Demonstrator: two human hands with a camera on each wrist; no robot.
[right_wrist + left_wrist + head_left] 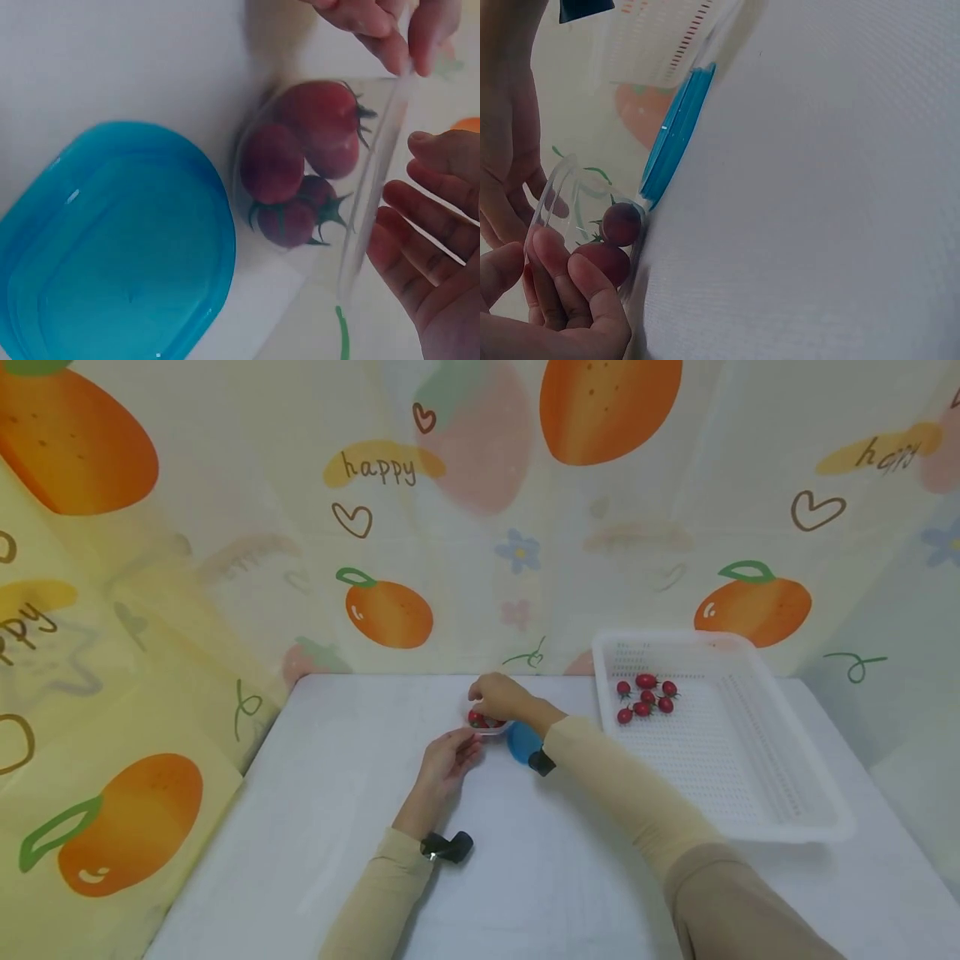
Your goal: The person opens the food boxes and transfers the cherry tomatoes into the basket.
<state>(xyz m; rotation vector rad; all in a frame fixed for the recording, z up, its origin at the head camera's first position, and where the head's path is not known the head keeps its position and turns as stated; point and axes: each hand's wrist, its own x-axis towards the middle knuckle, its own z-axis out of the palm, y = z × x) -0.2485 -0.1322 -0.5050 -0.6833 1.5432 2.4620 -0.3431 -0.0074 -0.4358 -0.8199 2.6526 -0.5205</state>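
Several red cherry tomatoes [272, 163] with green stems lie inside a small clear plastic container [367, 202] near the table's far edge. My left hand [441, 768] pinches the near rim of this container between thumb and fingers. Over its open top is my right hand [504, 697], its fingers loosely bent. In the right wrist view those fingers [420, 247] lie right at the rim, and nothing shows in their grasp. A blue lid [523, 743] rests on the table just right of the container, partly under the right wrist in the head view.
A large white perforated basket [813, 768] stands at the right, with several more cherry tomatoes [647, 697] in its far left part. Behind the white-covered table [300, 827] hangs a fruit-patterned curtain [465, 543]. My right forearm passes in front of the basket's left side.
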